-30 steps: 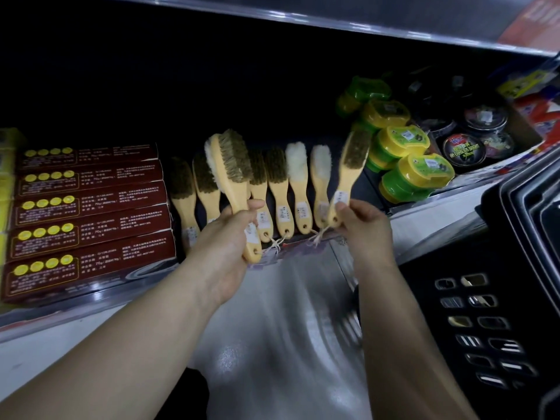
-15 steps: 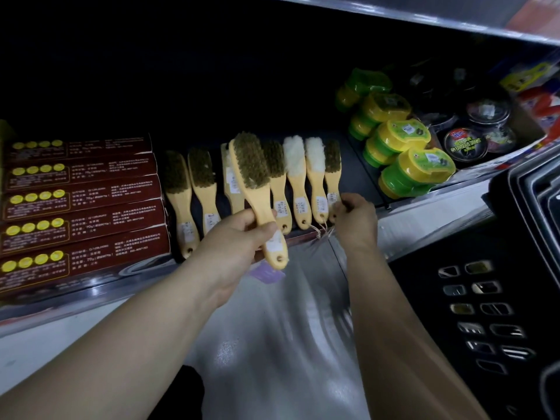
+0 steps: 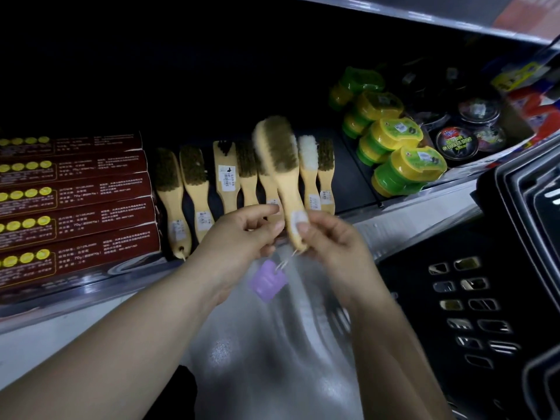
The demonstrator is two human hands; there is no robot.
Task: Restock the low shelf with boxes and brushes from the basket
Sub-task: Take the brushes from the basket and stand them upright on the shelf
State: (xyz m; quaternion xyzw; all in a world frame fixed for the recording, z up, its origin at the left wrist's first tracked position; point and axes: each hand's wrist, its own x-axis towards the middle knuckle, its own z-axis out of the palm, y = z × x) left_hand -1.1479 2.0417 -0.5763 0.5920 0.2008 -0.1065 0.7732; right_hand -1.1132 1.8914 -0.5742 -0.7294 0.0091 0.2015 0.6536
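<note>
wooden brush held bristles-up just before brush row on low shelf; right hand and left hand both pinch handle. risk: light fingertip grip slips, brush topples neighbours; dangling purple tag snags.

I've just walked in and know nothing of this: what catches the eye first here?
The left hand and right hand pinch a wooden brush, head up, in the middle, a purple tag dangling below. Behind, a row of brushes lies on the low shelf, between dark red boxes at left and bright green-and-yellow tubs at right.
</note>
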